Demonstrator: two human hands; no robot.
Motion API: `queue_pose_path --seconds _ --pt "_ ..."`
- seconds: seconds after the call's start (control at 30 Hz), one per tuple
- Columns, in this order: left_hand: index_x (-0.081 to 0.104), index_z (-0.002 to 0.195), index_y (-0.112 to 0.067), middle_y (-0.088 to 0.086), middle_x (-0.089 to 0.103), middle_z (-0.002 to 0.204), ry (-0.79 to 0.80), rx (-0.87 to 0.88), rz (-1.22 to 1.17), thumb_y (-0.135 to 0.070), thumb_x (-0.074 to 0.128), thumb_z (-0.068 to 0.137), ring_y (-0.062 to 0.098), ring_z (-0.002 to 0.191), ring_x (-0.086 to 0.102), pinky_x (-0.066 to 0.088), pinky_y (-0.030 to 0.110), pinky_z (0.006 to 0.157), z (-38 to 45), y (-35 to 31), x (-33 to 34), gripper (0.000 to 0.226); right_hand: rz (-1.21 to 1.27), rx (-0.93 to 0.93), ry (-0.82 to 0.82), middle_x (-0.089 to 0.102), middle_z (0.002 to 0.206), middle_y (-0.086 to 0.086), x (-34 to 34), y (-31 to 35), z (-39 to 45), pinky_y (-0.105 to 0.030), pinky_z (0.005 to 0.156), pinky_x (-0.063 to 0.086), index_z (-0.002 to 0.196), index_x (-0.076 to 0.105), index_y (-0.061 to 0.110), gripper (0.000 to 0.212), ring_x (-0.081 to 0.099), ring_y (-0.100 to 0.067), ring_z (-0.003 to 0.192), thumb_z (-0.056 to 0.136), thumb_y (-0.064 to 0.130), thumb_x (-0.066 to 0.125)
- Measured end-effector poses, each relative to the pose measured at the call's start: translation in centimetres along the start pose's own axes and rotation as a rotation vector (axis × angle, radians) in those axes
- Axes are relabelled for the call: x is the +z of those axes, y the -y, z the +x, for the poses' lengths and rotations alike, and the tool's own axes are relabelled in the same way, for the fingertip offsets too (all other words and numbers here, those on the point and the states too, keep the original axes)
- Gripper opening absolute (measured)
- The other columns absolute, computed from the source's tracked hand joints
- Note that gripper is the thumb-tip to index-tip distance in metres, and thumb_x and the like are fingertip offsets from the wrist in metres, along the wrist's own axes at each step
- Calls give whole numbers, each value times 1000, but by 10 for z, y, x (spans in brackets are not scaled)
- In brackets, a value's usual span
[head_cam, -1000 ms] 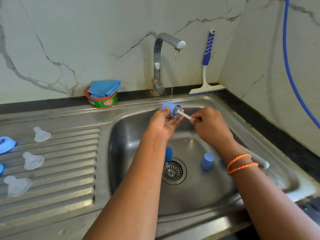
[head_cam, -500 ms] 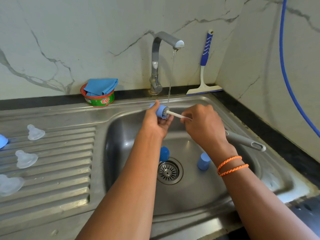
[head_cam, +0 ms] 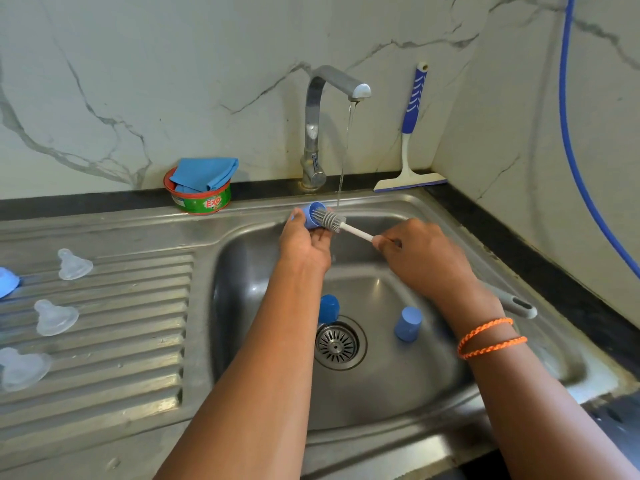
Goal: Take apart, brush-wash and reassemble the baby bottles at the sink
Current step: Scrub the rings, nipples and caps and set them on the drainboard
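Blue cap (head_cam: 310, 215) gripped in left hand (head_cam: 304, 242), right hand (head_cam: 420, 256) fingers pinching brush (head_cam: 341, 226), bristles prob. half inside.

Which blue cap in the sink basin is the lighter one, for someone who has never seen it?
Find the round drain in the steel sink. Two blue caps flank it. The lighter cap lies right of the drain, beside the right forearm; the darker cap touches the drain's upper-left edge.

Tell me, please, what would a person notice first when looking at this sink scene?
At the centre, above the steel sink basin, the left hand holds a small blue plastic cap while the right hand works a grey bristled brush at its mouth, under a thin stream of tap water. Three clear silicone teats lie on the ribbed drainboard at left.
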State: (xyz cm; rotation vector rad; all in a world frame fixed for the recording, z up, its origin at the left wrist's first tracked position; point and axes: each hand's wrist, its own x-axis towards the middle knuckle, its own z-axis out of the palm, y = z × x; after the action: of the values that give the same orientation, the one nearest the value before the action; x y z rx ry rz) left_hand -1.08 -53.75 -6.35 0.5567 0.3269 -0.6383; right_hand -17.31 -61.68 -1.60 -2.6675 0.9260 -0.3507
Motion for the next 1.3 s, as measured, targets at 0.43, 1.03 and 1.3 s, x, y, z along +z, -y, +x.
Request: queue_pose_path --seconds 0.43,1.03,1.3 --pt "52 143 -4 22 66 104 23 -18 112 -16 63 103 34 88 70 56 53 100 -5 4 2 43 -116 -13 -50 69 122 -8 -24 -14 -14 -40 82 45 126 71 53 27 65 -39 111 100 50 63" --pt "59 130 -4 23 69 110 21 -47 269 -20 71 98 35 95 74 63 49 86 -8 12 1 38 -213 -30 -141 67 109 -11 -32 -18 -16 -43 80 49 118 78 38 25 65 -41 98 102 50 62" --pt "62 132 -8 21 71 114 -12 -8 318 -20 73 96 31 87 75 64 44 72 -6 6 -3 39 -177 -40 -90 69 111 -10 -33 -16 -17 -44 82 53 118 78 39 25 66 -41 98 102 50 62"
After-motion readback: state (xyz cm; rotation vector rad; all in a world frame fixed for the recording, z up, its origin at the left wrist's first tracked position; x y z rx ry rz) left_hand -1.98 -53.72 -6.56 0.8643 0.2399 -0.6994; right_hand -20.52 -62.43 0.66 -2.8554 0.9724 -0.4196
